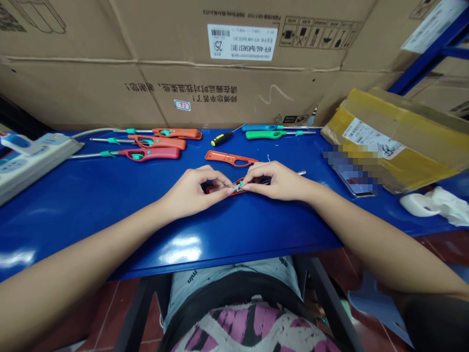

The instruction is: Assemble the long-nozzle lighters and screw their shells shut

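Observation:
An opened long-nosed lighter (pixel 234 191) lies in front of me, its red-orange shell showing pale and teal inner parts. My left hand (pixel 194 190) pinches at its middle from the left, thumb and index finger together. From the other side my right hand (pixel 276 181) is closed with its fingertips on the same small parts. My fingers cover much of the lighter, so I cannot make out exactly which part each hand grips. Beyond my right fingers, the tip of its metal tube (pixel 302 172) sticks out. A loose orange shell half (pixel 230 158) lies just behind my hands.
Several red and orange lighters (pixel 157 142) lie at the back left, beside a white power strip (pixel 34 159). A black-yellow screwdriver (pixel 222 139), a green lighter (pixel 266 134) and a blue one (pixel 260 128) lie behind. Rightward are a phone (pixel 353 181) and a taped carton (pixel 403 142).

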